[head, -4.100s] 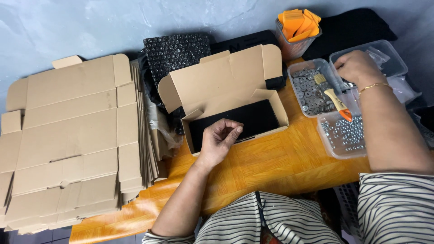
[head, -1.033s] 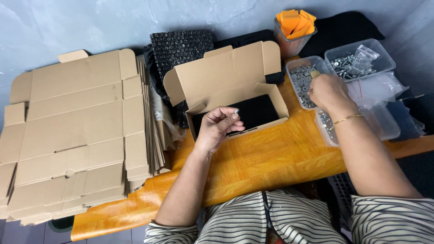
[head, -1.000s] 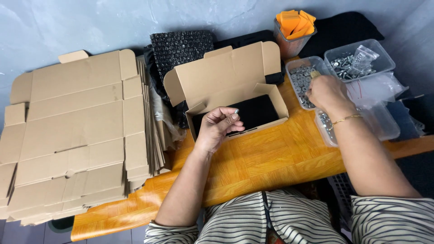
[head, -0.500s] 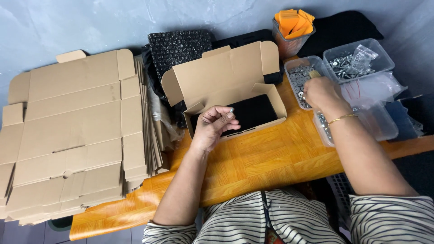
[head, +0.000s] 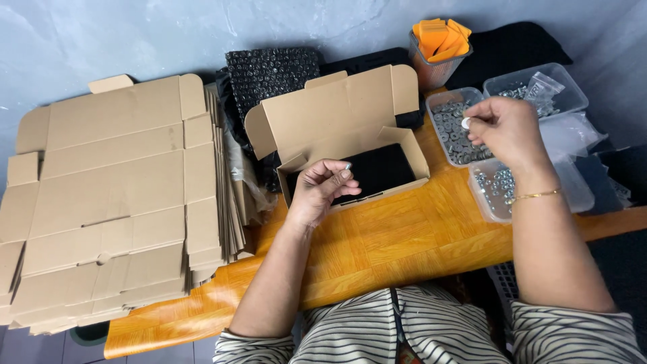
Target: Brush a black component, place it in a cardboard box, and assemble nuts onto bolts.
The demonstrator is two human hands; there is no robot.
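An open cardboard box [head: 340, 121] with a black item [head: 377, 172] inside stands on the orange wooden table [head: 391, 243]. My left hand [head: 322, 192] rests at the box's front edge, fingers curled around small metal parts. My right hand [head: 507, 128] hovers over a clear tray of washers [head: 451, 128], pinching a small round washer between thumb and fingers. A second clear tray with metal nuts [head: 495, 189] lies just below that hand.
A tall stack of flat cardboard blanks [head: 108, 195] fills the left side. Black bubble wrap [head: 269, 71] lies behind the box. A mesh cup of orange pieces [head: 439, 47] and a clear tub with bagged hardware [head: 536, 87] stand at the back right.
My right hand has lifted from the lower trays toward the washer tray and now pinches a washer. My left hand stays at the box's front edge.
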